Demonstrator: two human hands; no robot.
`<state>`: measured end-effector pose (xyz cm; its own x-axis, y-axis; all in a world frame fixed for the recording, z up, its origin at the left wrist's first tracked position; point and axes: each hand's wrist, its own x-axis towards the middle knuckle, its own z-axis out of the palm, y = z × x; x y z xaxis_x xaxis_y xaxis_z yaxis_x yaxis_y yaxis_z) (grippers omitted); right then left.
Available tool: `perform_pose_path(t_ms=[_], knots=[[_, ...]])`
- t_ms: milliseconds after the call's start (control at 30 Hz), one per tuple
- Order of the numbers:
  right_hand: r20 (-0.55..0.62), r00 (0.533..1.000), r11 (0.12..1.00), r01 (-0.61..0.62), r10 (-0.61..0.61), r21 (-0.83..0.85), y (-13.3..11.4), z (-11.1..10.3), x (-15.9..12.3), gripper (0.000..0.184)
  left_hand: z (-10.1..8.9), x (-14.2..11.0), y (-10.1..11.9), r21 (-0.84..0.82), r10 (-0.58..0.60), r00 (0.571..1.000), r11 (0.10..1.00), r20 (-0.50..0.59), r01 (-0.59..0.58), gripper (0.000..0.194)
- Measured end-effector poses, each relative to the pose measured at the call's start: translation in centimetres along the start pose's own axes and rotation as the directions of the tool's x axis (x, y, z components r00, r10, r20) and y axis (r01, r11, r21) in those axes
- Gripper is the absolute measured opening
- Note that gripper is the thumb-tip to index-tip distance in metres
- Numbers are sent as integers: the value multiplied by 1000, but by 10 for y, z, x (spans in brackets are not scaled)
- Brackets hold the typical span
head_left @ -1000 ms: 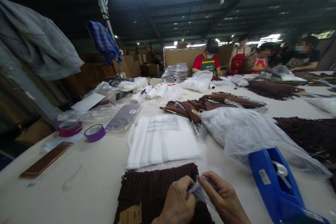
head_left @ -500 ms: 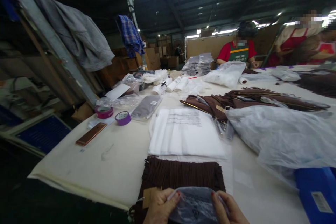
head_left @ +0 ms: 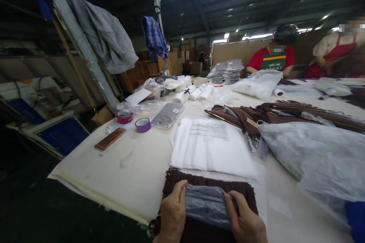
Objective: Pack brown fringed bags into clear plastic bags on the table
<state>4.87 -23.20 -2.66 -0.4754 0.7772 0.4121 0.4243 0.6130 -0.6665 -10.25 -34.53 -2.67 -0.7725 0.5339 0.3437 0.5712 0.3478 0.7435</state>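
My left hand and my right hand each grip one side of a small clear plastic bag with a printed mark, stretched flat between them. The bag lies over a dark brown fringed fabric piece at the near edge of the white table. Just beyond the fabric sits a stack of flat white plastic bags.
A phone, two purple tape rolls, and a packed grey bag lie to the left. Brown fringed pieces and a large crumpled plastic sheet fill the right. People in aprons work at the far end.
My hands have spread the plastic bag wider and moved it forward over the brown fabric. The view has swung left, so the blue tape dispenser has nearly left the frame.
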Motion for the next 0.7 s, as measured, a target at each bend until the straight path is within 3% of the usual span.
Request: perform_pose_path(t_ms=[67,133,200,267,333,400,467,500,567,633,700], knots=[[-53,987,981,145,-153,-126,8,8,0,27,6,1,-9,318,252,966,922,-56,-222,26],[-93,960,945,238,-264,-224,15,15,-1,28,9,3,-13,535,425,904,776,-53,-333,27],[-126,938,916,276,-323,-291,20,17,-1,29,5,5,-12,627,470,879,709,-78,-324,26],[-126,924,895,304,-360,-327,21,18,-1,29,-3,8,-6,639,478,865,715,-151,-284,23],[-94,921,884,329,-378,-331,21,17,-1,28,-12,10,2,596,558,804,724,-208,-348,22],[-73,932,888,312,-355,-338,21,18,-2,30,-17,10,12,489,707,695,655,-128,-576,23],[-81,943,889,274,-324,-367,23,20,-3,32,-15,8,20,334,805,587,532,86,-778,27],[-77,943,883,271,-322,-383,25,20,-3,33,-11,7,23,275,801,564,507,200,-817,29],[-35,936,863,307,-349,-401,31,17,-2,31,-3,4,24,247,715,593,540,370,-805,33],[-35,910,833,361,-412,-419,37,9,1,30,4,2,21,267,626,655,605,422,-750,38],[-107,879,810,372,-464,-452,39,-1,5,31,8,0,17,252,596,672,636,439,-729,40]])
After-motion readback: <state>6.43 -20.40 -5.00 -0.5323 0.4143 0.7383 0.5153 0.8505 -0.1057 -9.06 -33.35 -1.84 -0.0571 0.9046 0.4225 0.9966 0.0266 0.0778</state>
